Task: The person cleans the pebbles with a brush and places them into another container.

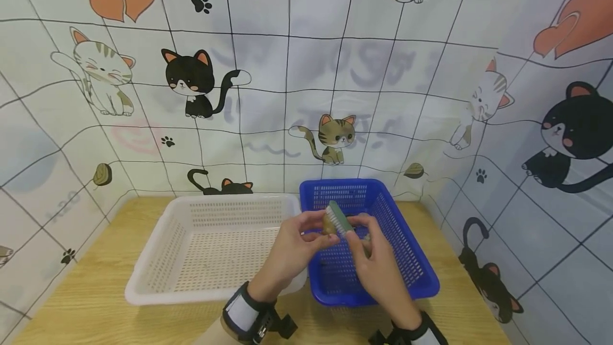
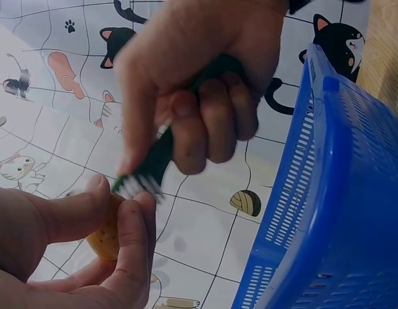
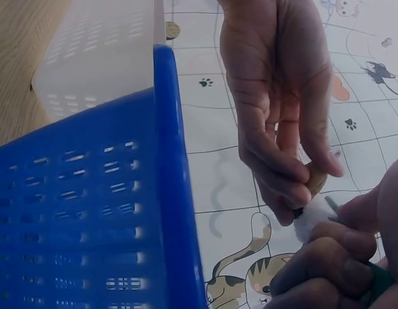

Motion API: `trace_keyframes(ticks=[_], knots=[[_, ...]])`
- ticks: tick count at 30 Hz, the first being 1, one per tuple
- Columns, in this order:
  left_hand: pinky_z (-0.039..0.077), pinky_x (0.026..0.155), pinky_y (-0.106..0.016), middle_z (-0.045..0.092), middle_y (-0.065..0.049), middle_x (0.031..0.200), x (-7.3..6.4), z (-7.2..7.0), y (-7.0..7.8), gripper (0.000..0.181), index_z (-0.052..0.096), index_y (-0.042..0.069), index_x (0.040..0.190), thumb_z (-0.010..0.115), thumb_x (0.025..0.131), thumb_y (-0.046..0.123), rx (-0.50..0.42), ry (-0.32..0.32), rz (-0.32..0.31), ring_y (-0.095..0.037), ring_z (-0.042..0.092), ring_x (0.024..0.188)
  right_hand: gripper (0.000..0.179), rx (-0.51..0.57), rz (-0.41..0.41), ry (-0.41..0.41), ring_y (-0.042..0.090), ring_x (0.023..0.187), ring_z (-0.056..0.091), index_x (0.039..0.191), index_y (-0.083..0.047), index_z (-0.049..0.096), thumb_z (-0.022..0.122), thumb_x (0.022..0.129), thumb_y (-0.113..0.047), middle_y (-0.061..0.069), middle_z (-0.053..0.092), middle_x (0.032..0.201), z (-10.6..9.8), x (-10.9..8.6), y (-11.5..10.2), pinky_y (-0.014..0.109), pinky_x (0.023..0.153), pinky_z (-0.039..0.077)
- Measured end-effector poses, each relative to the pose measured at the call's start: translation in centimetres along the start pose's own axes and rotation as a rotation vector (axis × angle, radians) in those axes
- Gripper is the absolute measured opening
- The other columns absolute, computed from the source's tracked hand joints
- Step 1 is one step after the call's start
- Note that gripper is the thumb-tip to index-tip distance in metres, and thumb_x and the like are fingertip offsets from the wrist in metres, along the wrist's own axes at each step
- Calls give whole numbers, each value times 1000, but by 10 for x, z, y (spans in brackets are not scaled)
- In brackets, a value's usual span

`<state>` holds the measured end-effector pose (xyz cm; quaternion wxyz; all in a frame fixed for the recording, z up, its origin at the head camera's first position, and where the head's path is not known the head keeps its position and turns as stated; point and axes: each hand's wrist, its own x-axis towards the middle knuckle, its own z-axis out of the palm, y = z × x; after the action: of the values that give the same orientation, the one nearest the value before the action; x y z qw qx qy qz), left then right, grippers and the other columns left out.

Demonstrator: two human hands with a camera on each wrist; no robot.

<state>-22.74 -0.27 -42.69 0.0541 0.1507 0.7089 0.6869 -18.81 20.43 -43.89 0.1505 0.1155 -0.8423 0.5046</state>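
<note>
My left hand (image 1: 298,241) pinches a small yellow-brown potato (image 2: 105,235) with dark specks between thumb and fingers. A green scrubbing brush (image 1: 341,218) with white bristles is gripped in my right hand (image 1: 377,262), fingers curled round its handle. In the left wrist view the bristles meet the top of the potato, close to the left fingertips. Both hands are above the blue basket (image 1: 416,260). The right wrist view shows the potato (image 3: 317,181) partly covered by the left fingers.
A white plastic basket (image 1: 153,276) stands left of the blue one on the wooden table (image 1: 86,276). Inside the blue basket, some brownish lumps show partly behind the right hand. A cat-patterned sheet (image 1: 258,68) rises behind and on both sides.
</note>
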Motion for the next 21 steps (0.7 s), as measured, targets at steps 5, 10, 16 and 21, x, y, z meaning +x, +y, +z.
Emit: trace_keyframes(ticks=[5, 10, 16, 21], knots=[[71, 103, -43, 81, -19, 144, 0, -1, 1, 58, 72, 9, 156, 92, 105, 26, 45, 34, -4, -28, 85, 117, 39, -29, 73, -6, 54, 136, 77, 157, -5, 56, 59, 124, -27, 33, 49, 177, -3, 0, 1, 61, 100, 71], [71, 102, -43, 81, -20, 145, 2, 4, -1, 56, 72, 10, 155, 91, 105, 23, 28, 26, -7, -29, 86, 115, 40, -24, 125, -13, 50, 137, 78, 158, -8, 56, 60, 124, -30, 28, 47, 182, -9, -5, 3, 37, 82, 71], [70, 96, -36, 80, -22, 146, 5, 12, -5, 55, 71, 8, 155, 91, 104, 18, -12, -5, 0, -28, 87, 111, 39, -14, 120, 23, 37, 121, 82, 158, -12, 57, 61, 124, -32, 24, 63, 168, -17, -7, 1, 29, 70, 66], [70, 101, -38, 78, -22, 148, 5, 14, -5, 58, 70, 7, 156, 92, 103, 17, -26, -10, -13, -29, 86, 114, 39, -10, 70, 1, 29, 108, 84, 158, -10, 57, 61, 124, -28, 26, 74, 150, -17, -10, 0, 27, 68, 63]])
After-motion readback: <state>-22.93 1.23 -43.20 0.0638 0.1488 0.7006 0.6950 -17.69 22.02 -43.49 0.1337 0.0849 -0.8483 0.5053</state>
